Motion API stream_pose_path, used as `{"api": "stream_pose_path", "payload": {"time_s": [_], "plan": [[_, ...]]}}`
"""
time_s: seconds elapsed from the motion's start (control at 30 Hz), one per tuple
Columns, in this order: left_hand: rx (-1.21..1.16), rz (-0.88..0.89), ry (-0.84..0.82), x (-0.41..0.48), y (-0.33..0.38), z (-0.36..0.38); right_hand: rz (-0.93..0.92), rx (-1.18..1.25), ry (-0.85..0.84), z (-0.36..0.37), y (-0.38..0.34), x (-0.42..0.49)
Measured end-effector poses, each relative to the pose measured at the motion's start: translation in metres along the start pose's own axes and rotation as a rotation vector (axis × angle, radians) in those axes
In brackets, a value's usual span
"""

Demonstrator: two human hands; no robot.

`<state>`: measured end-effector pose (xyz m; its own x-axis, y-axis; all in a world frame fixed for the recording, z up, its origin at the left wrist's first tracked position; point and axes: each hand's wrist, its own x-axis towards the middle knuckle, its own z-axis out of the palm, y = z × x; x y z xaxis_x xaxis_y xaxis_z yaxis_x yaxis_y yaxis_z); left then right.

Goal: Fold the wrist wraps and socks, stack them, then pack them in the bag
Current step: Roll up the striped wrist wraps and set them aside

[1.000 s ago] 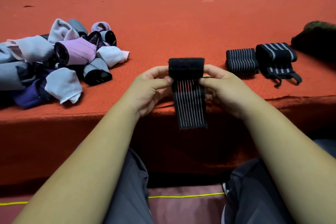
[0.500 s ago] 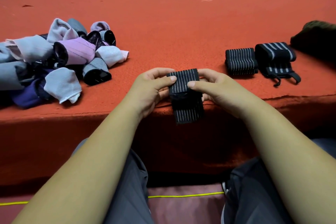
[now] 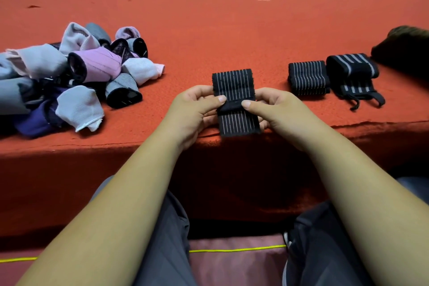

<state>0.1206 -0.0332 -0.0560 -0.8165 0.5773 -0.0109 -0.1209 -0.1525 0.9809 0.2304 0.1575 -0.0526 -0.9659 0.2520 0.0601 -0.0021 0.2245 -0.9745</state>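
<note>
Red carpet covered the tabletop. Both grips, left hand and right hand, pinched the striped wrist wrap, thumbs pressing its middle. Since 1 second earlier, its hanging tail had been folded up, probably nearly finished. Right of the grip lay 2 folded wraps; left, the sock pile.

Black pinstriped wrist wrap: partly folded, plain black band across its middle, at the worktop's near edge. Folded pinstriped wrap lies right of it, touching a rolled wide-striped wrap with loose strap ends. Sock pile, grey, lilac, navy, far left. Dark bag at right edge.
</note>
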Motion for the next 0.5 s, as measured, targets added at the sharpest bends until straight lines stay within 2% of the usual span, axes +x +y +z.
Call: {"api": "stream_pose_path", "payload": {"time_s": [0.1, 0.27, 0.5], "plan": [[0.006, -0.027, -0.071, -0.0020, 0.0035, 0.0006, 0.009, 0.052, 0.032, -0.0014, -0.0002, 0.0004], [0.148, -0.057, -0.127, -0.0029, 0.0045, -0.0024, 0.021, 0.122, 0.038, -0.0015, -0.0008, 0.0002], [-0.012, -0.074, -0.112, -0.0002, 0.0037, -0.0031, 0.056, 0.259, 0.006, -0.0021, -0.0040, 0.0012]]}}
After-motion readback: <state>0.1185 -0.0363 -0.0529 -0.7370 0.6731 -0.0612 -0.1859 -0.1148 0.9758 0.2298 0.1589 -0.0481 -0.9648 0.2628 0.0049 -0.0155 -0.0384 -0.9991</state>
